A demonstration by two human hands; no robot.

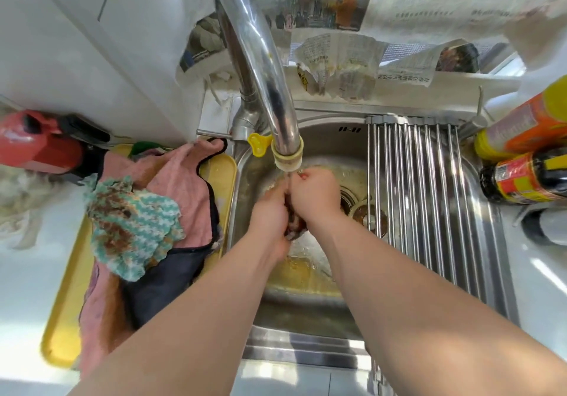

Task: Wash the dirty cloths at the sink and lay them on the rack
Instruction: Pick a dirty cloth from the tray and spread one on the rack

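Over the steel sink (319, 309), both my hands clasp a small dark, wet cloth (294, 227) under the running tap (287, 156). My left hand (271, 211) grips it from the left and my right hand (314, 194) grips it from the right; most of the cloth is hidden between my palms. Brownish water pools in the basin. On a yellow tray (66, 312) left of the sink lie a teal-and-brown stained cloth (135, 227), a pink cloth (181, 181) and a dark cloth (162, 285). A metal roll-up rack (429, 199) spans the sink's right side.
Sauce bottles (527, 177) stand on the counter at the right. A red appliance (40, 144) sits at the left by the wall. Newspaper sheets (337, 64) hang behind the tap. A drain strainer (365, 211) shows in the basin.
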